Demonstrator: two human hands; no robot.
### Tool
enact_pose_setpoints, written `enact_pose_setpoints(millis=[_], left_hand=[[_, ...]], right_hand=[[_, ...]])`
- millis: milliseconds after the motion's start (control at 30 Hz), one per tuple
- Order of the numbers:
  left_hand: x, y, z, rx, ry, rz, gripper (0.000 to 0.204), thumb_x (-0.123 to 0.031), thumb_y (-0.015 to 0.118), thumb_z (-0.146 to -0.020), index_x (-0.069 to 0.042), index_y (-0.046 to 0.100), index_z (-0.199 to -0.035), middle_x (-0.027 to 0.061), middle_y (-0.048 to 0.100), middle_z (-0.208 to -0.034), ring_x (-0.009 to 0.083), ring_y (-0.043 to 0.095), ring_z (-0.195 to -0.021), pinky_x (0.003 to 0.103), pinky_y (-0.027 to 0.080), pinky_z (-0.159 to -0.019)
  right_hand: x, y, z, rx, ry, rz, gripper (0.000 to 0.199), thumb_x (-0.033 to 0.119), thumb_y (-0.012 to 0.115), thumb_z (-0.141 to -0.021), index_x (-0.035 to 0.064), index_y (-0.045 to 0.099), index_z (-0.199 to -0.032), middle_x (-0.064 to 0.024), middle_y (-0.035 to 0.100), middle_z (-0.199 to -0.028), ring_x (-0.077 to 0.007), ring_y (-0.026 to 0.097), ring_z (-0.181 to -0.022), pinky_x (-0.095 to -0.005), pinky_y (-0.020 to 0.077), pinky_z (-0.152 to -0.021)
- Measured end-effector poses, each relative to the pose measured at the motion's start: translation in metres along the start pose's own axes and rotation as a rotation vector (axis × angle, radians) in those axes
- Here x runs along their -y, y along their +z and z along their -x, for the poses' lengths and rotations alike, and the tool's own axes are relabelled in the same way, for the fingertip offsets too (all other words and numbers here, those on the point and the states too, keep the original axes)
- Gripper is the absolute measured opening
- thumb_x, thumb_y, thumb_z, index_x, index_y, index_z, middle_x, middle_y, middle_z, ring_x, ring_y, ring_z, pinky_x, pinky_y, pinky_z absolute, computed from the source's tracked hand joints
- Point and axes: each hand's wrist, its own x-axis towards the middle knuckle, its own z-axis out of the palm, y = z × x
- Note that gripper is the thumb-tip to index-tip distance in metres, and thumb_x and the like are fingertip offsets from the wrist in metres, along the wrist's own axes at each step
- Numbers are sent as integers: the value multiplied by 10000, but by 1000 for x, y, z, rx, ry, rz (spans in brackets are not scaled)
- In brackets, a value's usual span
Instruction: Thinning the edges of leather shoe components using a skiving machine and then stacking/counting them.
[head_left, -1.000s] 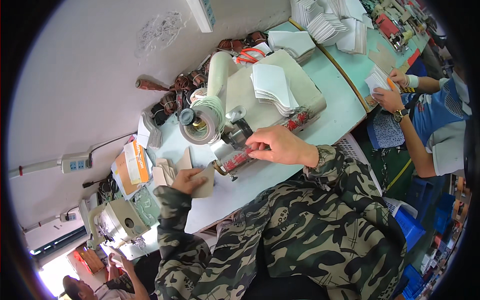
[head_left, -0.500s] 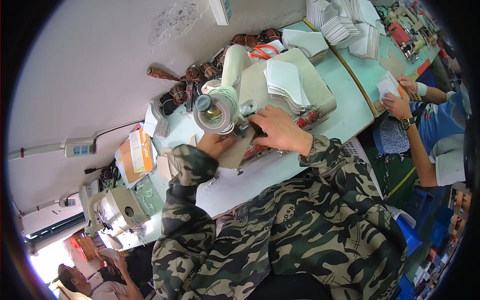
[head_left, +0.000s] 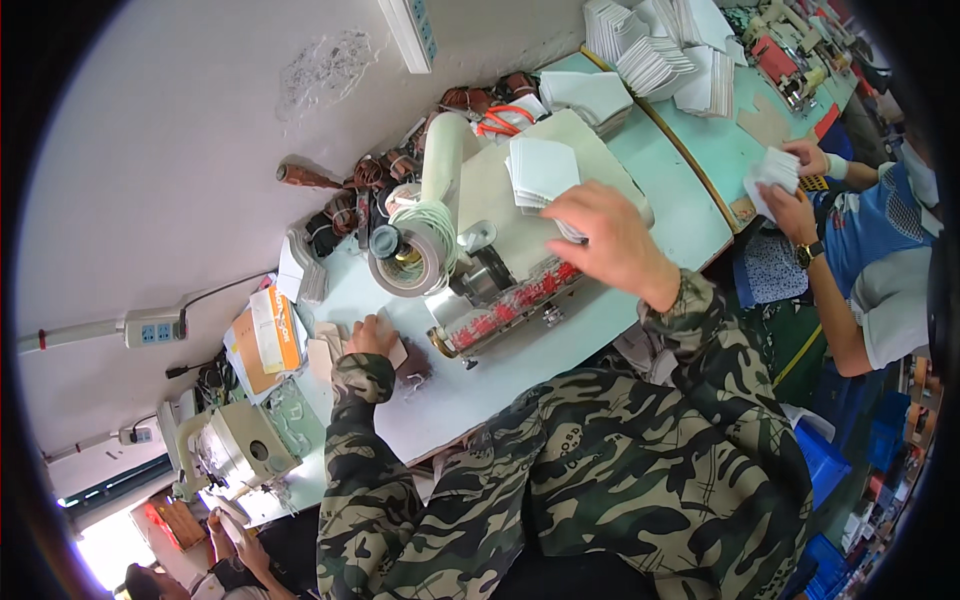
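My left hand [head_left: 371,338] is at the small pile of tan flat pieces [head_left: 325,347] on the left of the table. Its fingers are curled on a tan piece, whose edge shows beside the palm. My right hand [head_left: 612,243] hovers over the front of the machine with thumb and fingers apart and nothing in it. Just beyond its fingertips, a stack of white shaped sheets [head_left: 543,170] lies on the machine's pale top. The machine [head_left: 510,308] has a red, worn front edge and a metal roller. A spool of pale cord [head_left: 425,250] stands at its left.
Bundled brown pieces [head_left: 375,170] and orange-handled scissors [head_left: 505,120] line the wall. More white stacks [head_left: 655,65] stand at the back right. A co-worker's hands [head_left: 790,200] hold white sheets at the right. Another machine [head_left: 240,440] stands at the lower left, near another person.
My left hand has moved left from the machine to the tan pile, with the tan piece. My right hand has left the machine's edge, lifting and shifting right. The view has shifted slightly.
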Motion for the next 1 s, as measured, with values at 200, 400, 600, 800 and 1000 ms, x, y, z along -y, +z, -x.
enact_pose_setpoints(millis=[200,400,600,800,1000], left_hand=[[6,11,32,-281,152,102,339,-305,726,-773,-93,638,-1022,125,605,-1007,366,619,-874,460,505,-722],[17,-28,17,91,49,710,205,-208,683,-832,-3,684,-831,100,681,-754,164,611,-646,313,460,-600],[-99,-122,25,540,439,709,285,-240,560,-905,34,635,-884,126,613,-709,180,559,-647,336,447,-638],[-129,-118,3,396,527,541,255,-247,592,-893,-8,666,-944,112,660,-813,207,616,-736,351,479,-707],[-132,-126,6,370,462,423,262,-265,621,-877,-33,691,-976,127,672,-858,239,642,-814,353,487,-746]], right_hand=[[45,47,21,339,115,-567,240,165,732,-789,25,645,-964,-90,634,-875,-229,621,-721,-329,500,-664],[42,41,19,353,139,-610,215,155,717,-805,12,653,-953,-97,659,-819,-196,665,-725,-308,515,-646],[41,69,12,359,97,-650,226,147,710,-793,5,648,-957,-107,667,-827,-235,659,-724,-334,502,-640],[29,68,5,329,19,-287,398,208,743,-737,25,627,-1071,-105,637,-915,-284,607,-864,-385,484,-761],[32,88,-12,417,44,-97,541,287,747,-704,58,593,-1170,-106,605,-980,-317,543,-969,-404,448,-840]])
